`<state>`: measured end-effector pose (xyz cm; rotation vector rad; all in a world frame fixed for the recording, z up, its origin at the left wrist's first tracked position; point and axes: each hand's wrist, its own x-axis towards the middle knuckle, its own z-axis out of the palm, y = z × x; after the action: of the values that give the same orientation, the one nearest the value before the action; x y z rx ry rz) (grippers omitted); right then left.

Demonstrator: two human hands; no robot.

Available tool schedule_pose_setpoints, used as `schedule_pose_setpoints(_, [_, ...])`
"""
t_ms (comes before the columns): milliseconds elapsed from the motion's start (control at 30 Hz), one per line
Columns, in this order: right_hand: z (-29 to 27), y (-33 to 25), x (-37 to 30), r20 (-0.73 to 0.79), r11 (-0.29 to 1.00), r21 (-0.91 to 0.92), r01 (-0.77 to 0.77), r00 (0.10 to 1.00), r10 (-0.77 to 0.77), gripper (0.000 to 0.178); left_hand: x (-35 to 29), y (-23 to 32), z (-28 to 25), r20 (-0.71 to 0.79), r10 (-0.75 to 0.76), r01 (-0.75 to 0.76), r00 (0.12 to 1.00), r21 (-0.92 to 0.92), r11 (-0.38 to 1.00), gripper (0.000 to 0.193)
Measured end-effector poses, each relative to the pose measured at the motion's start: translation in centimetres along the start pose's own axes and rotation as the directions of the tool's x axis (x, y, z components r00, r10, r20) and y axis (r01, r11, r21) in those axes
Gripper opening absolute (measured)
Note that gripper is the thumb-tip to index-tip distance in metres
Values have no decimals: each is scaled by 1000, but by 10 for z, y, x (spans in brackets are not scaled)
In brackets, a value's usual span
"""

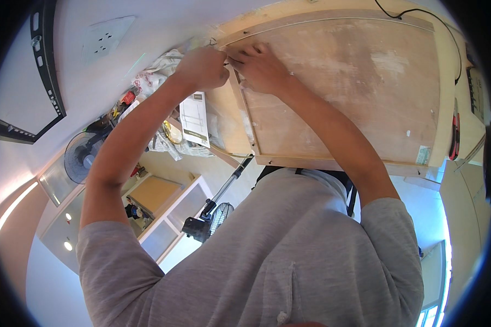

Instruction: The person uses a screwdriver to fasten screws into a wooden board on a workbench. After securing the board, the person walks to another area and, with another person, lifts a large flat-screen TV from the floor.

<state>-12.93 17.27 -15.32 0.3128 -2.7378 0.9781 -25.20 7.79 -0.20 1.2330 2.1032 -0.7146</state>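
Note:
A large framed wooden panel (338, 103) lies flat before me, its brown face scuffed with pale patches. At its far left corner my two hands almost meet. My left hand (203, 67) is closed in a fist just outside the left frame strip; whatever it grips is hidden. Over the panel's edge, my right hand (261, 68) has its thumb and fingers bent together next to the left fist. A small dark bit shows between the hands, too small to name.
Left of the panel are plastic bags (157, 71), a printed sheet (195, 120) and a yellow tape roll (172, 132). A standing fan (221, 218) is below left. A red-handled tool (454, 133) and black cable (457, 43) lie right. A black metal bracket (50, 82) is far left.

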Motion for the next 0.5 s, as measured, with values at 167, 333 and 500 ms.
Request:
schedule_pose_setpoints(167, [-5, 8, 15, 37, 997, -64, 51, 998, -48, 68, -5, -5, 4, -26, 7, -7, 1000, -30, 1000, 28])
schedule_pose_setpoints(333, [-9, 8, 16, 84, 997, -64, 31, 996, -26, 65, -2, -13, 5, 100, 207, -224, 973, 200, 954, 33])
schedule_pose_setpoints(500, [-10, 6, 17, 46, 997, -70, 25, 999, -22, 60, -2, -21, 12, -112, 131, -145, 985, -132, 981, 31])
